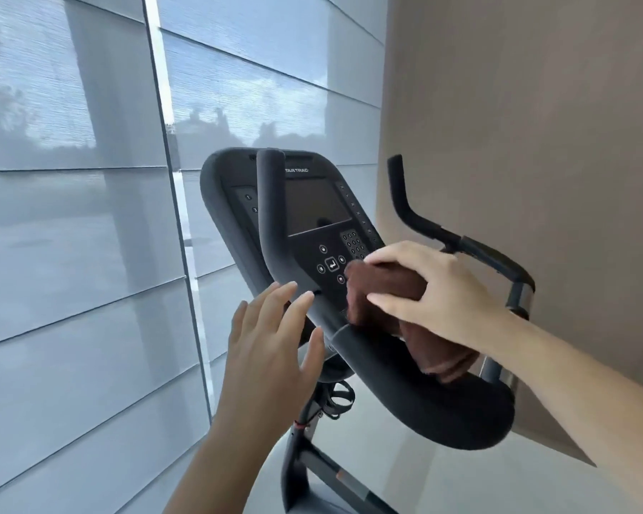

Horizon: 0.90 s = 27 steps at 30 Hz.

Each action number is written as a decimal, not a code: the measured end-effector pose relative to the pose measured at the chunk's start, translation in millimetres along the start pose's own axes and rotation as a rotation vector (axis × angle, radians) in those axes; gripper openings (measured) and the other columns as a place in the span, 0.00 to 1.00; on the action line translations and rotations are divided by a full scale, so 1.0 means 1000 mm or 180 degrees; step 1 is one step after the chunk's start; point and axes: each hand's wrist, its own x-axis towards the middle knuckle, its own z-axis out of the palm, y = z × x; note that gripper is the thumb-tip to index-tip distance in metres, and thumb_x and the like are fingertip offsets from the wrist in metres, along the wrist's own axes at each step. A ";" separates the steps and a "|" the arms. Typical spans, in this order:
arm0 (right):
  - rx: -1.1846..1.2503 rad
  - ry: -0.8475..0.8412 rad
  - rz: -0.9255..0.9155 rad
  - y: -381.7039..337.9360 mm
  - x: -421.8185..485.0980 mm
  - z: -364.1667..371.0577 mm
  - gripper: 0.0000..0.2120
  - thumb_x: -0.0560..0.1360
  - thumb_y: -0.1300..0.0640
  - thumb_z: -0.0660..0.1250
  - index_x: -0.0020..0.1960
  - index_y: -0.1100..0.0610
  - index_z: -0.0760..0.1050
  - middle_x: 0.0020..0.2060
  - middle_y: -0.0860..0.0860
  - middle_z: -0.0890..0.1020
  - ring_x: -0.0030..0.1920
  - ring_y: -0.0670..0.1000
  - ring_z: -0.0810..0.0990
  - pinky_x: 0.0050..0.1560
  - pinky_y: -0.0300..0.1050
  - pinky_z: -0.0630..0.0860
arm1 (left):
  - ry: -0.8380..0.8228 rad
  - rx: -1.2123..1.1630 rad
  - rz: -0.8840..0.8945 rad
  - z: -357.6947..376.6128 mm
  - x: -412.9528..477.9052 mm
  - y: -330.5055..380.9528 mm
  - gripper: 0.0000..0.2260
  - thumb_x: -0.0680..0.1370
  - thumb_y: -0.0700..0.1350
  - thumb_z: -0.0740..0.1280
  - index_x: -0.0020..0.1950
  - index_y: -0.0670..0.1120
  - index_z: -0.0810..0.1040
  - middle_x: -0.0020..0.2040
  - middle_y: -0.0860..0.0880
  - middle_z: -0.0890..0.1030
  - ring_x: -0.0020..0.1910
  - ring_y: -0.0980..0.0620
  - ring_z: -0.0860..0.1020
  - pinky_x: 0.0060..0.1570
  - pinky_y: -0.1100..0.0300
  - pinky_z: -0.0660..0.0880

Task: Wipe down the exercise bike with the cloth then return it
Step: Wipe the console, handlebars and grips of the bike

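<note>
On the exercise bike (424, 398), low on the console (305, 172) beside the keypad (353, 243): grips the bunched cloth (381, 291) in the right hand (442, 287), long axis running down-right. Holds the left hand (271, 346) spread, empty, nearer the handlebar (271, 224); screen (314, 205) up-left of cloth.

Handlebar (387, 369) blocks console (312, 231) front; window (71, 217) near left.

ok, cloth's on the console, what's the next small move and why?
Probably slide the right hand with the brown cloth left and up across the console: the cloth covers only its lower right corner, while the buttons and dark screen lie uncovered. The left hand is open beside the handlebar.
</note>
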 end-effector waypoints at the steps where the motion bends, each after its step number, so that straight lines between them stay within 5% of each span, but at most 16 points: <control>1: 0.0126 -0.0249 0.0051 -0.002 -0.008 0.010 0.15 0.68 0.54 0.72 0.54 0.45 0.75 0.49 0.41 0.79 0.51 0.39 0.76 0.52 0.26 0.67 | -0.0013 -0.0027 0.0032 0.002 -0.001 -0.003 0.15 0.73 0.45 0.64 0.57 0.41 0.78 0.57 0.43 0.78 0.58 0.40 0.75 0.57 0.40 0.71; 5: 0.0200 -0.0663 0.0023 -0.004 -0.018 0.026 0.16 0.70 0.52 0.70 0.57 0.44 0.73 0.53 0.40 0.76 0.57 0.42 0.74 0.56 0.30 0.67 | -0.0081 -0.0145 0.0060 0.004 -0.005 -0.010 0.18 0.75 0.49 0.57 0.57 0.41 0.77 0.58 0.43 0.78 0.58 0.41 0.74 0.58 0.41 0.71; 11: 0.0005 -0.1043 0.0186 -0.003 -0.017 0.026 0.22 0.70 0.45 0.67 0.62 0.35 0.66 0.64 0.35 0.67 0.64 0.31 0.62 0.61 0.28 0.59 | -0.0096 -0.0358 0.0083 0.014 -0.012 -0.010 0.18 0.74 0.49 0.57 0.57 0.41 0.77 0.58 0.42 0.77 0.58 0.40 0.75 0.56 0.39 0.71; 18: 0.0065 -0.0686 0.0089 0.003 -0.043 0.016 0.19 0.70 0.52 0.69 0.60 0.44 0.74 0.58 0.42 0.74 0.60 0.42 0.73 0.61 0.40 0.71 | -0.0251 -0.0601 0.0150 0.025 -0.024 0.006 0.18 0.75 0.49 0.58 0.57 0.40 0.78 0.58 0.43 0.78 0.60 0.42 0.74 0.58 0.41 0.70; 27: 0.0172 -0.0311 0.0145 0.017 -0.058 0.005 0.16 0.69 0.57 0.72 0.56 0.50 0.78 0.52 0.47 0.78 0.53 0.43 0.77 0.57 0.37 0.71 | -0.0628 -0.0552 0.0541 0.028 -0.020 0.007 0.28 0.73 0.59 0.58 0.61 0.39 0.74 0.63 0.44 0.75 0.66 0.44 0.70 0.60 0.38 0.69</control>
